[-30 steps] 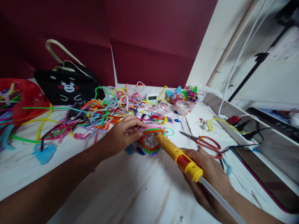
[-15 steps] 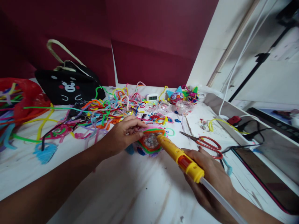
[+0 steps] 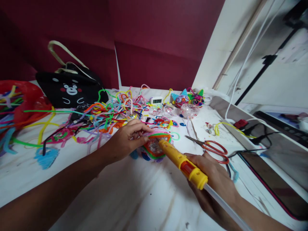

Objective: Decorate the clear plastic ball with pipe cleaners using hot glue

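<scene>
My left hand (image 3: pixel 130 138) grips a round craft ball (image 3: pixel 166 131) from its left side, thumb and fingers at the upper edge. Rings of pink, green and orange pipe cleaner wrap the ball around a clear, uncovered patch. My right hand (image 3: pixel 211 179) is closed round a yellow hot glue gun (image 3: pixel 184 165), its handle hidden by the hand. A translucent glue stick (image 3: pixel 226 205) sticks out of the gun's back end. The gun's nose lies over the clear patch, close to the orange ring; whether the tip touches is hidden.
Tangled pipe cleaners (image 3: pixel 115 112) and a red bag (image 3: pixel 26 102) lie left, near a black bag (image 3: pixel 72 89). Scissors (image 3: pixel 211 147) and a phone (image 3: pixel 271 183) lie right. Behind are a small digital clock (image 3: pixel 157 100), clear plastic balls (image 3: pixel 190 110) and finished-looking figures (image 3: pixel 181 98).
The glue gun and my right hand have shifted slightly left, so the nose has moved across the clear patch. My left hand and the ball have stayed almost still.
</scene>
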